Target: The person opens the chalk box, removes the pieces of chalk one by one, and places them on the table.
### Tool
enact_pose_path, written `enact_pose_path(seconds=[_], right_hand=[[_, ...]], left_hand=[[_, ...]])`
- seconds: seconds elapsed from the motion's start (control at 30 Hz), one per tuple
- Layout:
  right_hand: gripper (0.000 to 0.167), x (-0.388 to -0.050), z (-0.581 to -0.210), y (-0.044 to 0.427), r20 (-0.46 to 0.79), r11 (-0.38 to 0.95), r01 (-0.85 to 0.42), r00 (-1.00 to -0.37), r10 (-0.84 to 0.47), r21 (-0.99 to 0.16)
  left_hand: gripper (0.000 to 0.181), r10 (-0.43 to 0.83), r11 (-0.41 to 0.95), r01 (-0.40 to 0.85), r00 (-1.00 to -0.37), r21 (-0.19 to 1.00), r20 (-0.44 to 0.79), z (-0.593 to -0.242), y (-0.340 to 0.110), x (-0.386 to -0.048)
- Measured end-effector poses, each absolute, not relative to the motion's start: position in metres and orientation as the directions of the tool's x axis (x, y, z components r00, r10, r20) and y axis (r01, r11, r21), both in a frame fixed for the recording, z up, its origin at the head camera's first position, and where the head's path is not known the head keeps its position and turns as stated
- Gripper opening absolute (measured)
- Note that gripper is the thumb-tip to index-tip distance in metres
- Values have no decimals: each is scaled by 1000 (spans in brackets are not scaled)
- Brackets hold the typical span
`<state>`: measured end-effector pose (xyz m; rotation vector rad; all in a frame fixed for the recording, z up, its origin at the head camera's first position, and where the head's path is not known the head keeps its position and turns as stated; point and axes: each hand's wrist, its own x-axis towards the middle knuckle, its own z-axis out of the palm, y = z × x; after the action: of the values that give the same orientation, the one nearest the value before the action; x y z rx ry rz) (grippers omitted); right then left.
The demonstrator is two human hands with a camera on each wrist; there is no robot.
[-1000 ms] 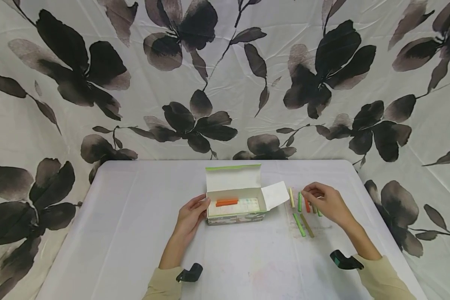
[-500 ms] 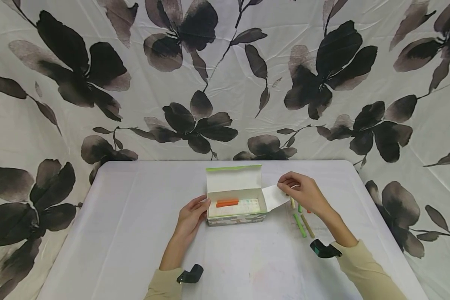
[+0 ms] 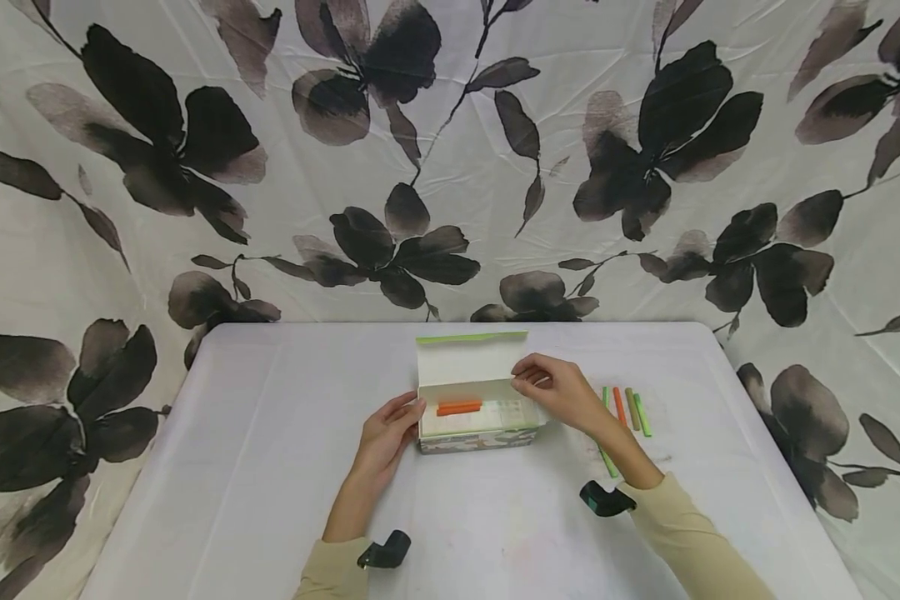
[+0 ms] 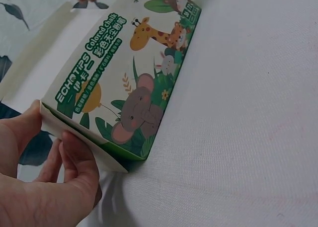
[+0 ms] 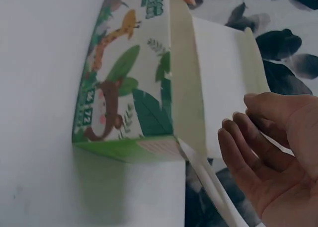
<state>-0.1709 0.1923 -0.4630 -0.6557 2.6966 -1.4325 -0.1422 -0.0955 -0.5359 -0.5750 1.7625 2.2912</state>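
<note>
Judged partway: open box (image 3: pixel 480 441) toward the table's (image 3: pixel 217 467) far edge, two orange chalks (image 3: pixel 459 410) inside. Outstanding: loose chalks (image 3: pixel 620 407) toward the right edge. Gripped at left end by left hand (image 3: pixel 386 433); overhung by curled right hand (image 3: pixel 561 393), cannot tell if pinching anything.

Head view first: I'm looking forward and down across the table (image 3: pixel 495 517) from well back; my left wrist camera (image 3: pixel 386 552) and right wrist camera (image 3: pixel 607 501), tilted and close, face the box (image 4: pixel 121 83) from opposite ends, sharing its giraffe print (image 4: pixel 145 37).
</note>
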Motion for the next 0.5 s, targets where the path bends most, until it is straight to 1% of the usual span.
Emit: enact_pose_path(seconds=[0.23,0.5], right_hand=[[15,-175,-478,172,159,465,-373,-885,-437,-803],[13,-178,-493,152,134,469,-410,-846,-516,-782]], left_hand=[[47,-82,-278,-378,-906,883,-414,-536,-96,-142],[47,-86,-283,-379,-905,881,-417,-536,-95,-141]])
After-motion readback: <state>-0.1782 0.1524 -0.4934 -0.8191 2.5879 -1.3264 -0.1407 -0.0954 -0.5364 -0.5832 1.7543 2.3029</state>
